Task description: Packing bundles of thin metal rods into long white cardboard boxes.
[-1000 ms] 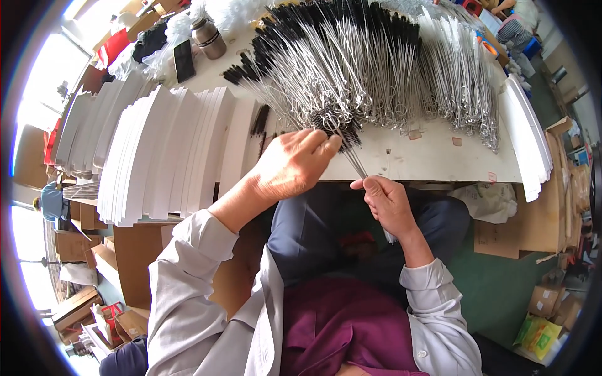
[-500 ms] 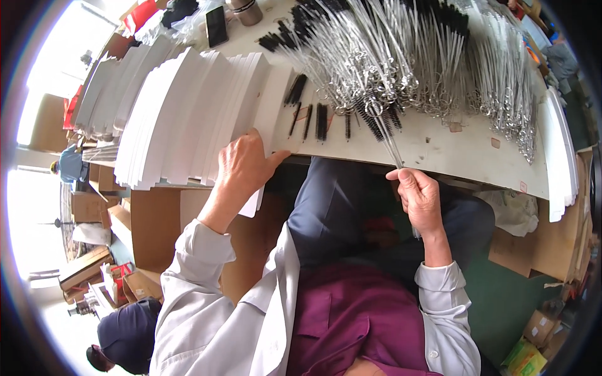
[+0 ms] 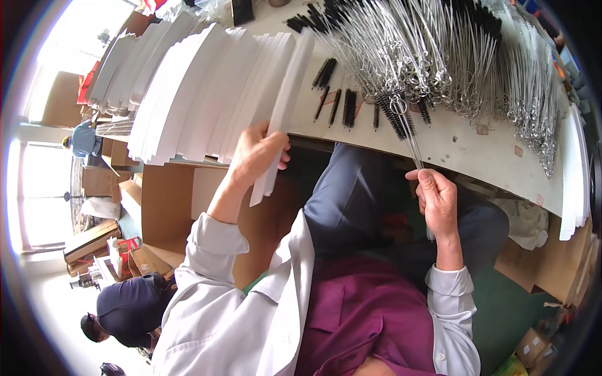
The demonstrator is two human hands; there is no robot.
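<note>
My left hand (image 3: 257, 153) is closed round a long, narrow white carton (image 3: 292, 81) at the right end of a row of similar white cartons (image 3: 200, 94). The carton's near end juts past the table edge. Over my lap, my right hand (image 3: 437, 197) pinches the wire stems of a few wire-handled brushes (image 3: 411, 141); their black bristles point up toward the table. Beyond them lies a large heap of wire brushes (image 3: 401, 56) with looped ends. Several short black brushes (image 3: 349, 108) rest on the table between the cartons and the heap.
The table's near edge (image 3: 370, 145) runs just above my knees. More white cartons (image 3: 574, 182) stand at the right end. An open cardboard box (image 3: 166, 200) is below left, and a phone (image 3: 242, 11) lies at the back. Another person (image 3: 128, 307) bends over at lower left.
My left hand has closed on a white carton and tilted it out from the row's end. My right hand still holds the brushes. The view has shifted, so the table sits farther right.
</note>
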